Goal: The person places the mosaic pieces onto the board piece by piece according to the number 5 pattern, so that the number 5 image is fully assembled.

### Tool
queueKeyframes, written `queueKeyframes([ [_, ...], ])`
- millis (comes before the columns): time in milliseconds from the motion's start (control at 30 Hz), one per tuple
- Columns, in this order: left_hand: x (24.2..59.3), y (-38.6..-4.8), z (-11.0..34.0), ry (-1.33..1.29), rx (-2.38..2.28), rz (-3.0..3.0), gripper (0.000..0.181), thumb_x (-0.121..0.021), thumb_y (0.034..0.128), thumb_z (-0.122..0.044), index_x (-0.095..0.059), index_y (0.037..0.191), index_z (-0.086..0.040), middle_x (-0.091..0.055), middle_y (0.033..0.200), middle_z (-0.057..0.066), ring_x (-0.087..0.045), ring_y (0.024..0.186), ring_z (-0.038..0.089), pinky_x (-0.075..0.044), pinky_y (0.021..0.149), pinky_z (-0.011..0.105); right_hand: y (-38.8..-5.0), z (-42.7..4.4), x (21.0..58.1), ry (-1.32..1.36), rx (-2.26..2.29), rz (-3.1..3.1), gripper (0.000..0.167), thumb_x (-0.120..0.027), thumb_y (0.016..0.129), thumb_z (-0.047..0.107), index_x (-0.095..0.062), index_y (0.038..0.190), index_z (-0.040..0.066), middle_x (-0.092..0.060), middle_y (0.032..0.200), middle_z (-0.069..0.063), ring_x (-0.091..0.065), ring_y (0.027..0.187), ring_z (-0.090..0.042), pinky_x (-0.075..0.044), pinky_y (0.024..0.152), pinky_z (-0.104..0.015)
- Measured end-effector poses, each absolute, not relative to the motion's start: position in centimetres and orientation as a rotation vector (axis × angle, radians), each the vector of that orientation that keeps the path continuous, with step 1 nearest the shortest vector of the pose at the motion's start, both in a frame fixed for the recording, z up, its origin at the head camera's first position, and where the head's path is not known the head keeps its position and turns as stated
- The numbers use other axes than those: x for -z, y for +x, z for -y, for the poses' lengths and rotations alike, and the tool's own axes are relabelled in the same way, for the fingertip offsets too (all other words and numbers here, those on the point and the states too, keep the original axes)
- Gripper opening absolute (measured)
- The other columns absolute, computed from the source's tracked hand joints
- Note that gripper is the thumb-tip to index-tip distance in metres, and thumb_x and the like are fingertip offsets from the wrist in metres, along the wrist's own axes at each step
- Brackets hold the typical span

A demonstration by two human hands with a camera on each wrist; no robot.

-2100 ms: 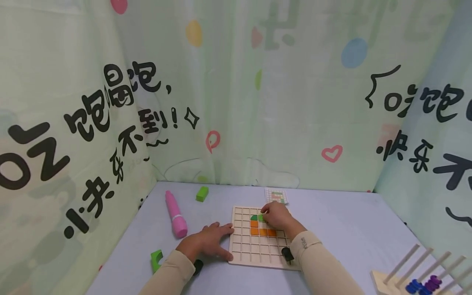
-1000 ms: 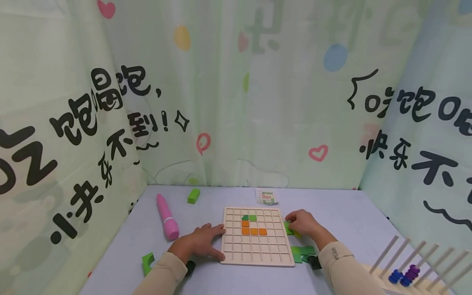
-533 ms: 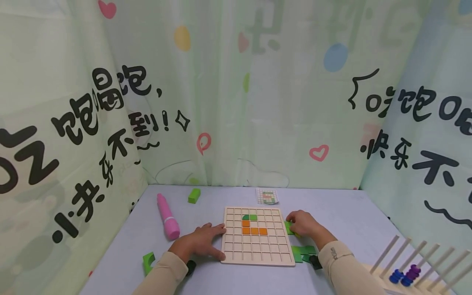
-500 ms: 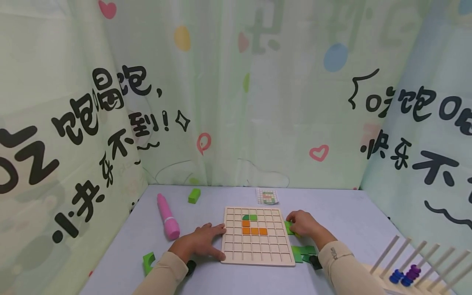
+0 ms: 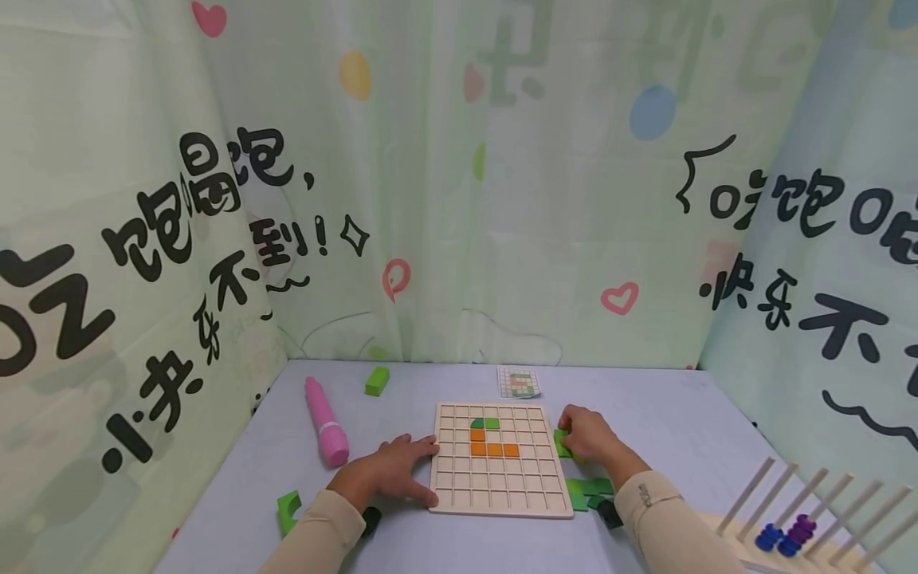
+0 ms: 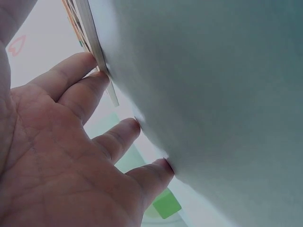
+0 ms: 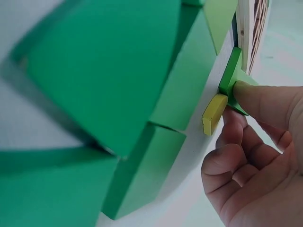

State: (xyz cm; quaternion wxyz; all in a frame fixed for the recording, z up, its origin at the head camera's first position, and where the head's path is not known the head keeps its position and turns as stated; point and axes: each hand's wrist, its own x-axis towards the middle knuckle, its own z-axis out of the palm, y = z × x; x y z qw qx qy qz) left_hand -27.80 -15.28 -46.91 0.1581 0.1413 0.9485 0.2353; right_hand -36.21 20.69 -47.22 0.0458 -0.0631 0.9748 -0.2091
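Observation:
A wooden grid board point(image 5: 502, 482) lies on the table, holding several orange tiles point(image 5: 495, 450), a dark green rounded tile point(image 5: 476, 423) and a light green square tile point(image 5: 492, 423). Against its left edge rests my left hand point(image 5: 390, 470), fingers spread; in the left wrist view two fingertips touch the board's side and the others the table. Right of the board, my right hand point(image 5: 591, 434) pinches a green tile point(image 7: 231, 71) between thumb and fingers. A yellow tile point(image 7: 214, 113) sits right by those fingers. More green tiles point(image 5: 590, 486) lie nearer the wrist.
Behind the board is a printed pattern card point(image 5: 519, 383). Toward the left are a pink bottle-shaped object point(image 5: 327, 422), a green block point(image 5: 377, 381) and a green arch block point(image 5: 288, 512). A wooden peg stand point(image 5: 782, 526) with blue and purple beads occupies the front right.
My right hand has moved from the light green tile on the board to the loose tiles at its right. That tile stays on the board. My left hand keeps its place.

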Motion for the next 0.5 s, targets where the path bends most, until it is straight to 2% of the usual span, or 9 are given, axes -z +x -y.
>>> queueKeyframes([
  [333,46.9,-27.86,15.47,0.427,-0.674,-2.711,0.085,-0.09,0.0786,-0.043,-0.053,0.153,-0.023,-0.04,0.165,0.005,-0.032,0.148,0.055,-0.031,0.115,0.072,-35.88,-20.94,47.39,-0.157,0.709,-2.928,0.011,-0.065,0.095,0.003,-0.06,0.104,0.004,-0.059,0.091,-0.007,-0.055,0.085,-0.023,-0.048,0.075,-0.037],
  [500,46.87,-27.83,15.45,0.424,-0.674,-2.711,0.086,-0.09,0.0786,-0.044,-0.052,0.153,-0.024,-0.04,0.165,0.009,-0.032,0.147,0.057,-0.031,0.114,0.073,-35.72,-21.02,47.0,-0.113,0.743,-2.931,0.014,-0.061,0.096,0.004,-0.061,0.11,0.001,-0.061,0.098,-0.01,-0.056,0.09,-0.024,-0.049,0.079,-0.039],
])
